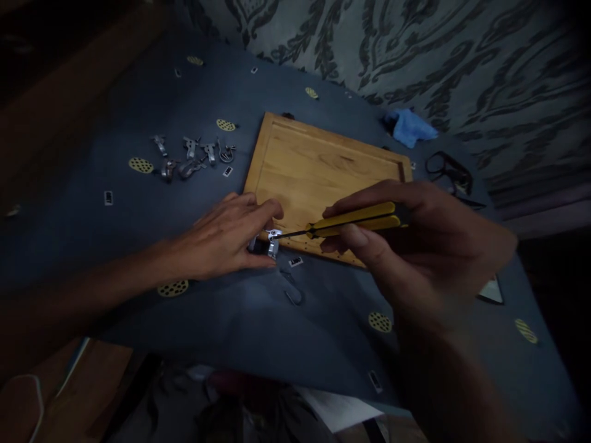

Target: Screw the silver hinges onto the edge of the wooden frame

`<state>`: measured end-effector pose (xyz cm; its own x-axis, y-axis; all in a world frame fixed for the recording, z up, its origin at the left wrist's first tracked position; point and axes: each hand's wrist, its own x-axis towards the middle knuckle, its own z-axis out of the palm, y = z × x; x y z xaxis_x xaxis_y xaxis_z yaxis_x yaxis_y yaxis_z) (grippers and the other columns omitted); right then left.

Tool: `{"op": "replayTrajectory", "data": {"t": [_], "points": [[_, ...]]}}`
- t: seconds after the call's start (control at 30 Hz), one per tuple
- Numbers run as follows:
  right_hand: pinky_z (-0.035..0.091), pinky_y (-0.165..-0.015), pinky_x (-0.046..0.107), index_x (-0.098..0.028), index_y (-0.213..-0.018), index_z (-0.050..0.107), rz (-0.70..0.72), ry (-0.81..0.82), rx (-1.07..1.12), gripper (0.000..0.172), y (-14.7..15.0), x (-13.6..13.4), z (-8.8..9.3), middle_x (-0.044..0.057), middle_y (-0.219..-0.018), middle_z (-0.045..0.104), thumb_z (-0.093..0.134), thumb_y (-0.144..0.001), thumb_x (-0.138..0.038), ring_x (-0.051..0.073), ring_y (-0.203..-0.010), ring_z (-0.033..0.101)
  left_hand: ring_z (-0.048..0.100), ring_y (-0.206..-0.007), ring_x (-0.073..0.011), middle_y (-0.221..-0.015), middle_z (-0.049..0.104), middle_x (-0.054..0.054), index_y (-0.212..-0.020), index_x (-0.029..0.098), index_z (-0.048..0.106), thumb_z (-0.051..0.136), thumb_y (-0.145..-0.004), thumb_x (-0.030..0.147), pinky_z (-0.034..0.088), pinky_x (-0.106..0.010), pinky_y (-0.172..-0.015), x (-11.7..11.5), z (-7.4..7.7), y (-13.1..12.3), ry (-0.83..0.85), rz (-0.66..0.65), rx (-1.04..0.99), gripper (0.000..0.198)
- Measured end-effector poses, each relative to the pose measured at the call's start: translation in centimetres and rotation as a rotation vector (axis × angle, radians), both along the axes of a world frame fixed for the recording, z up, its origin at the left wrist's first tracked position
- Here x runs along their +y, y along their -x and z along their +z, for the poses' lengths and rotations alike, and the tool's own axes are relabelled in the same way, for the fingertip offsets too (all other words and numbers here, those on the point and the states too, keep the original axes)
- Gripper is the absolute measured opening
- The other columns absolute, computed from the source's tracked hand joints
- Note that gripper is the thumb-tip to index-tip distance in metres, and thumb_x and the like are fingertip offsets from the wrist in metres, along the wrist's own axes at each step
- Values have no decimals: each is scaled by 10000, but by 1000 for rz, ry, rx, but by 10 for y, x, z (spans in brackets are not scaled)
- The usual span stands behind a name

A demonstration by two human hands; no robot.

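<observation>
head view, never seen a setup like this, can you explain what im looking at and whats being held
There is no machine here, just a person's two bare hands, seen from a camera worn on their head, looking forward and down. The left hand has a small metal piece between thumb and fingers. The right hand holds a yellow screwdriver, its tip at that piece. On the dark table lie a wooden board, more metal parts to its left, and a blue cloth and glasses beyond its right side.
</observation>
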<state>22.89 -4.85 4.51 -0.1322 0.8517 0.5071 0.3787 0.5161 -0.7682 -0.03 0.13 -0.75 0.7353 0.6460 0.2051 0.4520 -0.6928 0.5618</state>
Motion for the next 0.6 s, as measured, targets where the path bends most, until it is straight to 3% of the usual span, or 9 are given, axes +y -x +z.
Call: {"op": "replayTrajectory", "data": {"t": [0.17, 0.33, 0.6], "points": [[659, -681, 300, -310, -1077, 790, 68, 49, -60, 278, -7, 5, 9, -14, -984, 800, 810, -851, -148, 185, -860, 775, 615, -1097, -266, -1164, 676, -49, -1226, 241, 514, 805, -873, 435, 444, -374, -940, -1, 2, 0, 25, 3, 21, 496], [635, -640, 272, -319, -1168, 769, 198, 16, -188, 357, -13, 8, 18, -18, -1071, 812, 802, -855, -151, 180, -867, 786, 616, -1065, -262, -1114, 681, -42, -1231, 232, 531, 794, -879, 456, 441, -374, -932, 0, 0, 1, 7, 4, 11, 494], [548, -605, 319, -303, -973, 769, 39, -38, -175, 138, 2, 2, 14, -14, -842, 774, 838, -853, -302, 185, -742, 714, 620, -1070, -271, -1137, 690, -53, -1241, 236, 526, 773, -888, 510, 440, -372, -899, 1, -3, 1, 13, -12, -10, 510]]}}
